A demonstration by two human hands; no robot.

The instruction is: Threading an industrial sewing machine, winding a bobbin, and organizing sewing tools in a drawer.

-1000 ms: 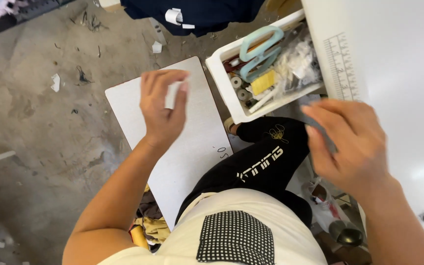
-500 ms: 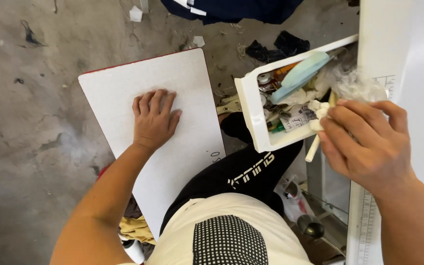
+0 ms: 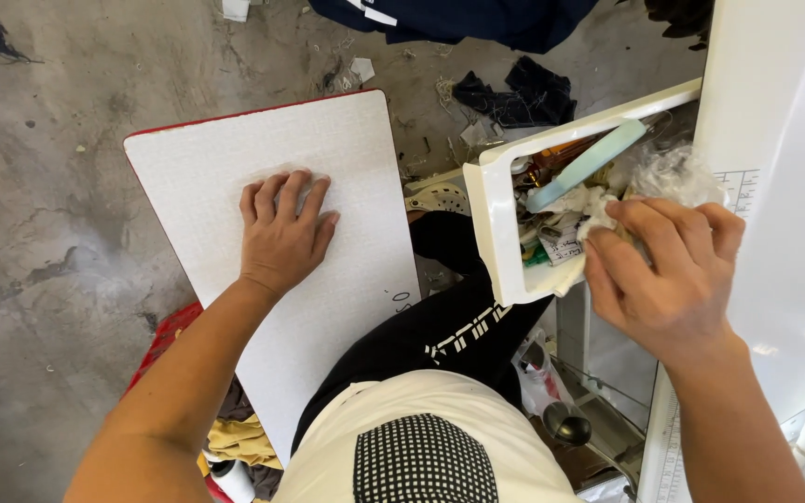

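Note:
My left hand (image 3: 281, 237) lies flat, palm down, on a white textured board (image 3: 328, 149) with a red edge; its fingers are slightly spread and hold nothing. My right hand (image 3: 668, 279) reaches into an open white drawer (image 3: 496, 233) at the right. Its fingers are pinched on a small white crumpled item among the clutter; what that item is stays unclear. Inside the drawer lie a light-blue handled tool (image 3: 589, 163), crumpled clear plastic (image 3: 673, 172) and paper scraps.
A white tabletop with a printed ruler (image 3: 784, 140) runs along the right edge above the drawer. Dark cloth scraps (image 3: 514, 98) and a navy garment (image 3: 458, 19) lie on the dusty concrete floor. A red crate (image 3: 174, 331) and yellow cloth (image 3: 239, 438) sit under the board. My black-trousered leg (image 3: 458, 326) is below the drawer.
The view has tilted and closed in. My right hand has gone from above the drawer down into its contents. My left hand has stayed flat on the board.

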